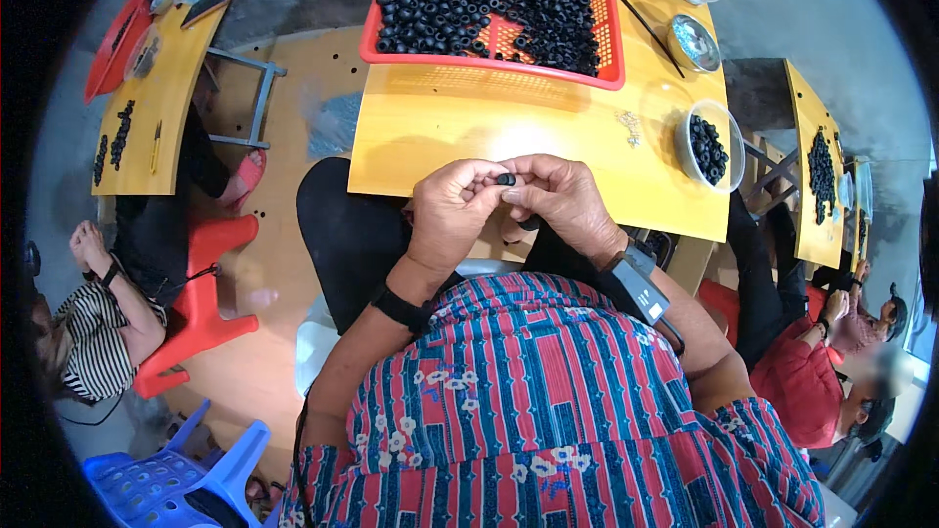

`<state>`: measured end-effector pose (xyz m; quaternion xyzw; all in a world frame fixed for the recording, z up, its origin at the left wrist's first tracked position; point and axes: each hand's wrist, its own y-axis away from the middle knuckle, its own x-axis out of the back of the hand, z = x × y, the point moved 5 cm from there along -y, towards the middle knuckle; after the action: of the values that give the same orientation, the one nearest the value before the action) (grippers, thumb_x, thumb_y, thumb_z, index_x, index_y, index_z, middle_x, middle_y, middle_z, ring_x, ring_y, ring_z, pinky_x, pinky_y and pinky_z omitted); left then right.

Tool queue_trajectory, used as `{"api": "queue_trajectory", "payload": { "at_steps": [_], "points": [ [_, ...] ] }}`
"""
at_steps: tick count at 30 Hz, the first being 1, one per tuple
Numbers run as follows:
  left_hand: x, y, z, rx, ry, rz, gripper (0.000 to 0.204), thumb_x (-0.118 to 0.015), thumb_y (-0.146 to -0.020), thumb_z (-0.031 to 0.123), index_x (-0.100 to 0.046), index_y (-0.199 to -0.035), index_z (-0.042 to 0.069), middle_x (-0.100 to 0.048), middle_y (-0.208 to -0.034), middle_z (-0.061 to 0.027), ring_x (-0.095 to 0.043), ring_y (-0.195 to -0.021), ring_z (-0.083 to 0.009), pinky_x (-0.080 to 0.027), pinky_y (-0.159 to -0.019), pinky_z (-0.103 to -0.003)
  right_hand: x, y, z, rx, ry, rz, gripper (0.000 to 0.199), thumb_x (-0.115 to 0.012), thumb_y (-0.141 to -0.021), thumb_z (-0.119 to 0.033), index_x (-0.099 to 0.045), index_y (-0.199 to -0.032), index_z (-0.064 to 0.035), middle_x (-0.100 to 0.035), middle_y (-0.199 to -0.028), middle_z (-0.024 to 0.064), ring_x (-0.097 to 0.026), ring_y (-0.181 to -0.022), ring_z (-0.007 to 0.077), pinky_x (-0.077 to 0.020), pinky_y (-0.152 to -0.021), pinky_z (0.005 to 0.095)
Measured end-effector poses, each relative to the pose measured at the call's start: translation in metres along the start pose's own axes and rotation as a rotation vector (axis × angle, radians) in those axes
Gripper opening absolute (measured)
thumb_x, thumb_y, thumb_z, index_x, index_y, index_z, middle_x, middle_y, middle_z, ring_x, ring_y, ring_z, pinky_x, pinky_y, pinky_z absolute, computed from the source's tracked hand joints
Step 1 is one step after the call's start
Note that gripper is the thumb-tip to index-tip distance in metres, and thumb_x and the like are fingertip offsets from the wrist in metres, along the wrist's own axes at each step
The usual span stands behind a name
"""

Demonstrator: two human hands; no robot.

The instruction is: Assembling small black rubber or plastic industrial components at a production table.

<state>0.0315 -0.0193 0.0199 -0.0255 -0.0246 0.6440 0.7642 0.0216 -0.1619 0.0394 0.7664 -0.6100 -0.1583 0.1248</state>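
Note:
Just past the front edge of the yellow table (430, 142), my two hands meet over my lap. Between their fingertips is a small black ring-shaped part (505, 179). My left hand (453, 213) pinches it from the left with thumb and fingers. From the other side my right hand (565, 198) closes on it, thumb and index finger pressed together. A second black piece (529, 223) shows under the right hand's curled fingers, partly hidden. Any finer part between the fingertips is too small to make out.
A red basket (494, 71) heaped with black parts stands at the far side. Rightward are a clear tub (682, 158) of black parts, scattered tiny pieces (629, 127), a bowl (693, 43) and a black rod (650, 32). Other people sit at tables on both sides.

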Motion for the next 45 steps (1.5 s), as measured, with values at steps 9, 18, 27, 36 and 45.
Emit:
{"api": "queue_trajectory", "payload": {
  "at_steps": [9,18,27,36,45],
  "points": [
    [-0.012,0.011,0.006,0.281,0.217,-0.149,0.02,-0.064,-0.086,0.004,-0.062,-0.105,-0.003,-0.064,-0.084,-0.0027,-0.058,-0.069,-0.0059,-0.048,-0.061,-0.019,0.009,0.02,0.002,0.191,-0.098,0.009,0.026,-0.06,-0.088,-0.002,-0.061,-0.114,0.0016,-0.063,-0.08,0.0015,-0.057,-0.064,0.0053,-0.0487,-0.058,0.019],
    [-0.015,0.018,0.011,0.355,0.282,-0.159,0.016,-0.064,-0.086,0.007,-0.063,-0.1,-0.002,-0.065,-0.083,-0.0032,-0.057,-0.067,-0.0056,-0.048,-0.061,-0.018,0.005,0.031,0.008,0.158,-0.298,-0.06,0.025,-0.053,-0.092,-0.003,-0.058,-0.116,0.0018,-0.062,-0.085,0.002,-0.058,-0.067,0.0068,-0.0496,-0.064,0.0197],
    [-0.016,0.017,0.016,0.289,0.249,-0.195,0.018,-0.064,-0.088,0.011,-0.064,-0.101,-0.001,-0.065,-0.086,-0.0028,-0.057,-0.069,-0.0058,-0.048,-0.062,-0.02,0.004,0.029,0.011,0.082,-0.526,-0.061,0.022,-0.053,-0.093,-0.004,-0.058,-0.114,0.0008,-0.063,-0.087,0.0035,-0.059,-0.068,0.0091,-0.0519,-0.065,0.0226],
    [-0.014,0.022,0.02,0.346,0.198,-0.173,0.022,-0.06,-0.089,0.009,-0.062,-0.108,-0.003,-0.065,-0.097,-0.006,-0.061,-0.084,-0.0078,-0.05,-0.065,-0.02,0.018,0.034,0.003,0.102,-0.508,0.01,0.018,-0.055,-0.091,-0.005,-0.06,-0.108,-0.0008,-0.063,-0.089,0.0033,-0.06,-0.067,0.0099,-0.0548,-0.066,0.0268],
    [-0.005,0.016,0.013,0.359,0.187,-0.114,0.02,-0.059,-0.091,0.014,-0.063,-0.107,0.003,-0.059,-0.08,0.0027,-0.051,-0.063,-0.0022,-0.042,-0.057,-0.015,0.163,0.078,-0.047,0.557,-0.011,0.796,0.019,-0.058,-0.085,0.003,-0.064,-0.103,0.0016,-0.064,-0.082,0.0032,-0.056,-0.058,0.0085,-0.0485,-0.056,0.0213]
  ]
}}
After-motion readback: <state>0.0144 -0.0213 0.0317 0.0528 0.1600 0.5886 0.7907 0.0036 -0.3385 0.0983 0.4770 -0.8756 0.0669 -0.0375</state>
